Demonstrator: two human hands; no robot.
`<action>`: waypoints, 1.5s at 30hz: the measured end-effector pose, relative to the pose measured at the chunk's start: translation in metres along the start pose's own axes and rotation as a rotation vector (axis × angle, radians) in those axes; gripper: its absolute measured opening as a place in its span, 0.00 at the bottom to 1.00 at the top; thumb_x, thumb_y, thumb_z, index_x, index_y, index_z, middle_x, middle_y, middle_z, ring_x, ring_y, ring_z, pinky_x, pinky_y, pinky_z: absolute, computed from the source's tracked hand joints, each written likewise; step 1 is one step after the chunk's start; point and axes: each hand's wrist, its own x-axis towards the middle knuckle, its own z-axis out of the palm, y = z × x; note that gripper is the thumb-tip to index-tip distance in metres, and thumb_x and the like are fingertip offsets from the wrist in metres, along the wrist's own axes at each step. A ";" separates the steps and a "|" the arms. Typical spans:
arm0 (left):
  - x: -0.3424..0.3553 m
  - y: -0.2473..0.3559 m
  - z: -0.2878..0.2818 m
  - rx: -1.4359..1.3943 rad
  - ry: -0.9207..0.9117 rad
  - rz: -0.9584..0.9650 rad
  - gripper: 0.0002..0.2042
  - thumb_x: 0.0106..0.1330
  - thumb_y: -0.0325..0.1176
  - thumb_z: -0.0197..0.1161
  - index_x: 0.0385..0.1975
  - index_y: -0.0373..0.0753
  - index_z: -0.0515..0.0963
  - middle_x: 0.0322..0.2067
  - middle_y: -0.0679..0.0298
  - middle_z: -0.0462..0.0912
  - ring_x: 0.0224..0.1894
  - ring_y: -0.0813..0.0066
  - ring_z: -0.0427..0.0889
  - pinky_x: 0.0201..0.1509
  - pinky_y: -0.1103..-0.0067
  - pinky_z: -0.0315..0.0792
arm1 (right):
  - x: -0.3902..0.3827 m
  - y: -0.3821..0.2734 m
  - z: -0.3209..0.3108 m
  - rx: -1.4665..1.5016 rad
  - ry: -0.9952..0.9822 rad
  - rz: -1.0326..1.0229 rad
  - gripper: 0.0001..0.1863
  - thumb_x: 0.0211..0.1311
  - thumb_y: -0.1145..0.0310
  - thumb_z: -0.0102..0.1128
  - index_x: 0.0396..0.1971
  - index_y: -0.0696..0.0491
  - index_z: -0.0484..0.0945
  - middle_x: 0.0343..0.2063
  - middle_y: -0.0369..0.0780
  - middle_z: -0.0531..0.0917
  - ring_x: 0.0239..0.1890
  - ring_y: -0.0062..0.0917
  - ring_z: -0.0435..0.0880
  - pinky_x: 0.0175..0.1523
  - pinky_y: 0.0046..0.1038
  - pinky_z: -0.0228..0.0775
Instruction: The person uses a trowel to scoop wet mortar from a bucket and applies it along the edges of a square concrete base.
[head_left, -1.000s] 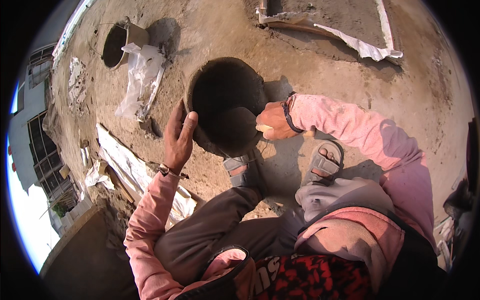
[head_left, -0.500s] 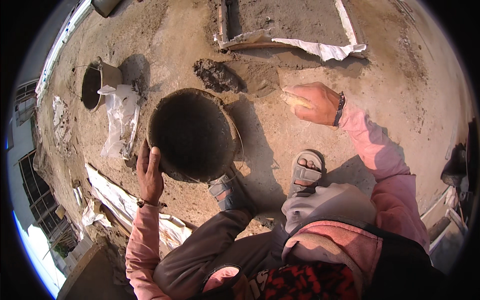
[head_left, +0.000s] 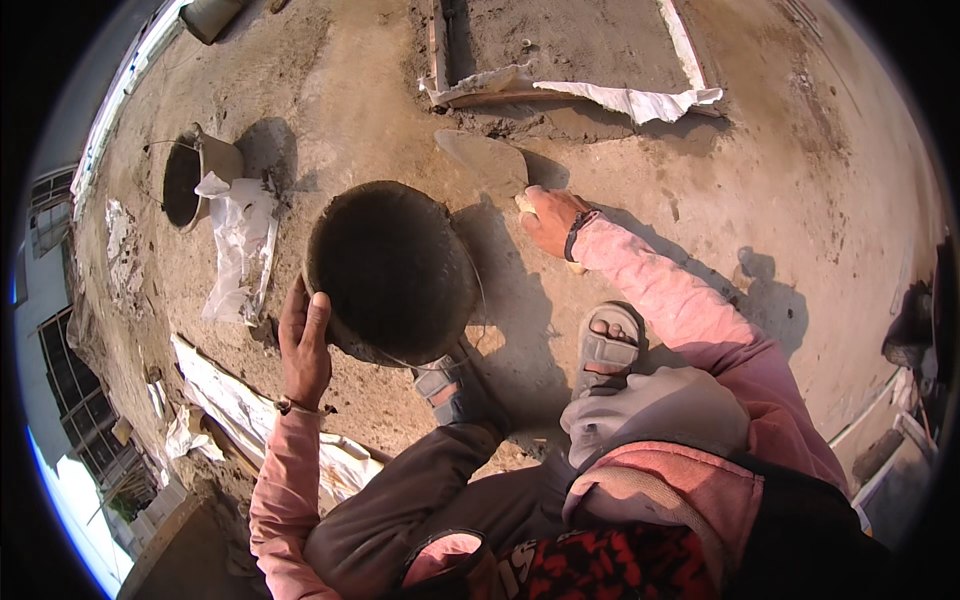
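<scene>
My left hand (head_left: 305,345) grips the left side of a dark round bucket (head_left: 385,275) with a thin wire handle; its shadowed inside is too dark to make out. Just right of the bucket, my right hand (head_left: 555,222) is closed round the handle of a metal trowel (head_left: 480,155). The trowel's broad pointed blade lies low over the ground, between the bucket and a wood-edged bed of grey mortar (head_left: 570,45) with torn white sheeting along its near edge.
A smaller bucket (head_left: 217,158) lies at the left beside crumpled white plastic (head_left: 237,240). A long white sheet (head_left: 225,385) lies lower left. My sandalled feet (head_left: 607,345) are below the bucket. Dark items (head_left: 910,330) sit at the far right edge.
My right hand came out of the bucket, swung right, then back left with the trowel. The blade now covers where a dark wet lump showed half a second ago. The view has shifted.
</scene>
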 end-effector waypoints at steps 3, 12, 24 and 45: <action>0.002 -0.001 0.001 -0.006 -0.012 -0.003 0.25 0.71 0.38 0.52 0.63 0.30 0.59 0.58 0.57 0.69 0.59 0.73 0.67 0.64 0.78 0.59 | 0.019 0.017 -0.010 0.051 0.063 0.110 0.17 0.58 0.60 0.51 0.37 0.60 0.72 0.32 0.56 0.80 0.39 0.52 0.78 0.46 0.44 0.70; -0.003 -0.002 -0.011 -0.041 0.072 -0.035 0.26 0.71 0.37 0.52 0.64 0.30 0.57 0.57 0.57 0.70 0.57 0.72 0.70 0.62 0.78 0.63 | -0.033 0.054 0.027 1.064 0.207 0.414 0.22 0.63 0.51 0.49 0.43 0.56 0.71 0.27 0.45 0.80 0.21 0.34 0.80 0.25 0.35 0.75; -0.001 -0.007 -0.012 -0.051 0.080 -0.011 0.25 0.72 0.35 0.51 0.63 0.29 0.57 0.57 0.57 0.70 0.56 0.74 0.71 0.61 0.79 0.64 | 0.043 -0.015 0.041 0.403 -0.008 0.179 0.21 0.64 0.57 0.45 0.47 0.59 0.67 0.26 0.47 0.78 0.21 0.33 0.82 0.21 0.33 0.75; 0.003 -0.005 -0.018 -0.103 0.127 -0.068 0.25 0.70 0.36 0.54 0.62 0.27 0.59 0.56 0.56 0.70 0.57 0.72 0.70 0.62 0.78 0.63 | -0.033 0.079 -0.020 0.478 0.117 0.336 0.19 0.66 0.56 0.44 0.36 0.59 0.71 0.21 0.45 0.77 0.18 0.34 0.80 0.23 0.34 0.76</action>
